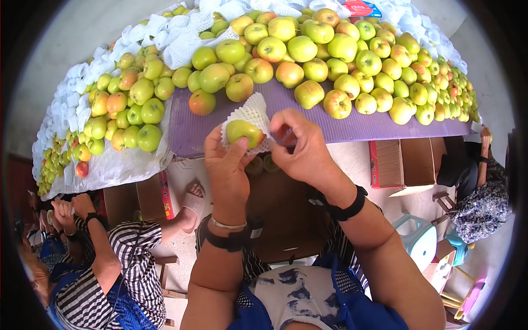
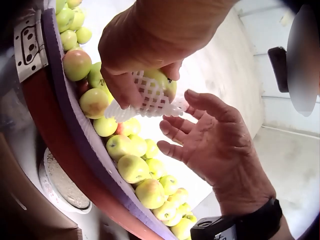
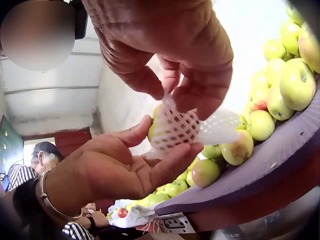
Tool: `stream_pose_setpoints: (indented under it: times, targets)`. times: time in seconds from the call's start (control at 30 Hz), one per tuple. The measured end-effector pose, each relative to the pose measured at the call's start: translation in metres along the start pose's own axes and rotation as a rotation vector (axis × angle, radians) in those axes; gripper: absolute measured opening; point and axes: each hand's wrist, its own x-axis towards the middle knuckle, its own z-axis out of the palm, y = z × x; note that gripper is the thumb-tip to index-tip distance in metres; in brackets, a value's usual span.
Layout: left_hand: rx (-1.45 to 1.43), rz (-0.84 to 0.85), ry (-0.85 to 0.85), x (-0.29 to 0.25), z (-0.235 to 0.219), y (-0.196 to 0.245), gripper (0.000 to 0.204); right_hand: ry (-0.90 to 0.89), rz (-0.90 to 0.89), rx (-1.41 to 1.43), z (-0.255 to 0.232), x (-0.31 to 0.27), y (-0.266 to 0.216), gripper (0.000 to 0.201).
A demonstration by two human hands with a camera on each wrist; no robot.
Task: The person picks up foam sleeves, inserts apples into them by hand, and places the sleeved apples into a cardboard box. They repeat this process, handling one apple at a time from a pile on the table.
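Note:
A yellow-green apple (image 1: 245, 132) with a reddish blush sits partly inside a white foam net sleeve (image 1: 256, 107), above the front edge of the purple-covered table. My left hand (image 1: 226, 165) holds the apple from below, thumb across its front and fingers around the netted side. To its right, my right hand (image 1: 300, 144) pinches the edge of the net with thumb and fingertips. In the right wrist view the net (image 3: 175, 127) is drawn up into a point at those fingertips. The net's free end sticks out past the apple toward the pile.
Many loose apples (image 1: 302, 49) are heaped across the purple table (image 1: 203, 132). White foam nets (image 1: 190, 41) lie behind and left of them. Cardboard boxes (image 1: 404, 165) stand under the table edge. One person in stripes (image 1: 135, 247) sits at left, another (image 1: 484, 192) at right.

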Motion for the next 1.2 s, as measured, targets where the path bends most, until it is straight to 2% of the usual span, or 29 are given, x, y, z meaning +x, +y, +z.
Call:
stream_pose_setpoints:
  times: [0.03,0.13,0.23,0.33,0.43,0.53,0.63,0.73,0.83,0.93,1.03,1.13,1.2]
  targets:
    - [0.056,0.027,0.012,-0.001,0.001,0.0,0.036,0.035,-0.003,-0.132,0.0,0.001,-0.008,0.042]
    - [0.213,0.111,-0.047,-0.001,0.001,0.0,0.035,0.011,-0.181,-0.069,0.005,0.006,-0.011,0.058]
    - [0.12,0.073,-0.081,-0.005,0.005,-0.003,0.034,-0.071,-0.128,0.023,0.007,0.004,0.007,0.062]
    - [0.064,0.083,-0.049,-0.006,0.007,0.0,0.026,-0.066,0.001,0.307,0.005,0.006,0.012,0.061]
    - [0.065,0.059,-0.027,-0.004,-0.007,-0.005,0.02,-0.088,0.046,0.361,0.006,0.006,0.012,0.06]
    - [0.251,0.151,-0.007,-0.006,-0.007,-0.009,0.015,-0.069,0.024,0.248,0.007,0.005,0.016,0.06]
    - [0.437,0.492,-0.144,-0.008,-0.004,-0.015,0.013,0.0,0.03,0.151,0.006,0.006,0.019,0.061]
    - [0.235,0.197,-0.085,-0.012,0.008,-0.009,0.018,0.014,-0.064,0.08,0.007,0.006,0.017,0.062]
    - [-0.092,-0.087,-0.08,-0.01,0.008,0.001,0.029,0.033,-0.183,-0.12,0.01,0.005,0.016,0.061]
    - [-0.135,-0.159,-0.13,-0.007,0.004,-0.001,0.041,0.022,-0.154,-0.191,0.013,0.002,0.012,0.061]
    - [-0.033,-0.057,-0.1,-0.005,0.005,0.001,0.045,-0.04,0.026,0.227,0.009,0.002,0.007,0.055]
    - [-0.035,-0.094,-0.12,-0.005,0.004,0.005,0.045,-0.087,0.033,0.259,0.002,0.004,0.004,0.042]
    - [-0.043,-0.11,-0.113,-0.005,0.003,0.002,0.045,-0.013,-0.083,0.176,0.007,0.003,0.008,0.034]
